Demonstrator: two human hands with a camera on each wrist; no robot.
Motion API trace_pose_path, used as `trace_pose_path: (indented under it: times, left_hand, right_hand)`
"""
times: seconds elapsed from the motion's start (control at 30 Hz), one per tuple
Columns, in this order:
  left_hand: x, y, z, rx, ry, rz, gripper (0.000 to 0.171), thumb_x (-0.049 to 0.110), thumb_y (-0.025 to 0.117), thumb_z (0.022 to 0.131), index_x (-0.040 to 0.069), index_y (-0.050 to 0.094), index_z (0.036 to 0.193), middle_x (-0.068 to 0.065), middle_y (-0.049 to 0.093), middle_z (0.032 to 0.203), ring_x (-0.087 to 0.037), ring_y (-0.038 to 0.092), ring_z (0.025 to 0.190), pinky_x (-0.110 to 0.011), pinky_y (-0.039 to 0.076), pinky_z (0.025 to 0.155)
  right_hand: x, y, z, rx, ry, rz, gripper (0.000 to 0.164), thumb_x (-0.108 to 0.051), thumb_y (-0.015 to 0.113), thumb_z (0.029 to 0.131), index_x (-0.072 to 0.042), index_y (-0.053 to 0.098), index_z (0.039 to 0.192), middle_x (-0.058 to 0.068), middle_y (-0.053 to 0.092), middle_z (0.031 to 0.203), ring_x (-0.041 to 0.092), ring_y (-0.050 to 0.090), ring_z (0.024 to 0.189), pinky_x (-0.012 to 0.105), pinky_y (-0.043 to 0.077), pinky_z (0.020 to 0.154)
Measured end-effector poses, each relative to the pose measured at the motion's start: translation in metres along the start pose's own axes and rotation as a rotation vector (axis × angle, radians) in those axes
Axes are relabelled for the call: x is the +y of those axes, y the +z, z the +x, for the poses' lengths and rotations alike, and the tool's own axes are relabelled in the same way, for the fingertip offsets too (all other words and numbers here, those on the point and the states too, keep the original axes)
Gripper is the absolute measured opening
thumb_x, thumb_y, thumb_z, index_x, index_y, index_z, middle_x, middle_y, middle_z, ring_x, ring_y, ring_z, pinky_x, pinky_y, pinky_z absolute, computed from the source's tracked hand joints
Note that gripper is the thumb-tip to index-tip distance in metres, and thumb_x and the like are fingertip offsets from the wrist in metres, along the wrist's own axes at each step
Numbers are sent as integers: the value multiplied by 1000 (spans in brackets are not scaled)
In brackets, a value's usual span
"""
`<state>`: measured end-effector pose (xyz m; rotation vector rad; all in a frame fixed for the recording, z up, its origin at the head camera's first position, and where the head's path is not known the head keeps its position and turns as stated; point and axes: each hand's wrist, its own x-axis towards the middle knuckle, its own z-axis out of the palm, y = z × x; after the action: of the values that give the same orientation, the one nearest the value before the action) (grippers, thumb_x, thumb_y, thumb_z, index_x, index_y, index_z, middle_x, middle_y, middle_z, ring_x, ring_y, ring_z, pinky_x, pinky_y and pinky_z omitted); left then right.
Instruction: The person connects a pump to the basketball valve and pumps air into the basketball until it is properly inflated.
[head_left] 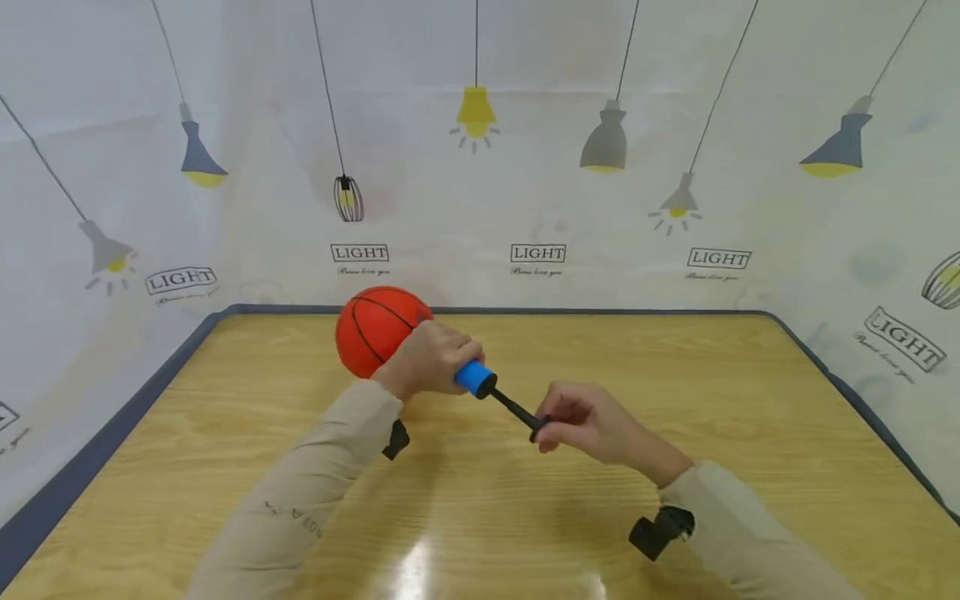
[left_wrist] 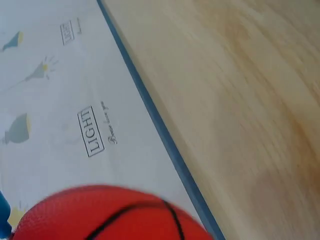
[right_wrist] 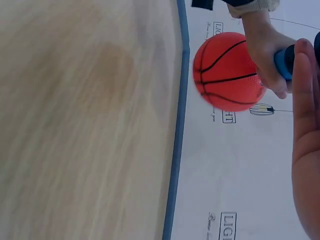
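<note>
A red ball with black lines (head_left: 378,329), like a small basketball, is at the far left of centre in the head view, just beyond my left hand (head_left: 433,357). That hand grips the blue barrel of a hand pump (head_left: 474,378), whose far end is hidden by the fingers. The pump's black rod is drawn out toward the lower right. At its end, my right hand (head_left: 588,423) pinches the black handle (head_left: 539,428) between thumb and fingers. In the right wrist view the ball (right_wrist: 227,72) sits against the pump's hidden end; whether they are joined I cannot tell.
A wood-grain table (head_left: 735,400) lies under both hands, with a dark blue edge at the back and sides. Behind it stands a white backdrop (head_left: 420,150) printed with lamps. Black wrist cameras (head_left: 660,532) sit below the sleeves.
</note>
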<state>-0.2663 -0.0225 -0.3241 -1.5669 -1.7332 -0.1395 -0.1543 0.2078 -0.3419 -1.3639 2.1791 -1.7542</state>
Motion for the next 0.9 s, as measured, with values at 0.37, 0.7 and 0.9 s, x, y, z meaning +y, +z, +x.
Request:
trace_pose_path:
  times: [0.37,0.7,0.9]
  left_hand:
    - [0,3,-11,-86,-5,-36,19,19,69,65,11,53,70,4,56,56,-7,52,46,-20,43,45]
    - [-5,-1,-2,-14,-35,-28,22,16,69,68,10,48,63,3,50,50,-9,49,41,-20,36,39]
    - [8,8,3,-41,-21,-20,23,19,70,66,11,49,62,4,46,49,-7,45,40,-19,37,40]
  right_hand:
    - [-7,17,11,46,29,-42,8,8,56,80,1,54,84,14,62,74,25,61,60,34,51,53]
    - [-4,3,-6,53,-31,-7,5,4,57,81,2,55,85,18,61,73,16,62,63,33,51,53]
    - [19,11,15,105,15,-32,5,6,55,81,3,54,85,16,61,75,19,62,64,34,51,57]
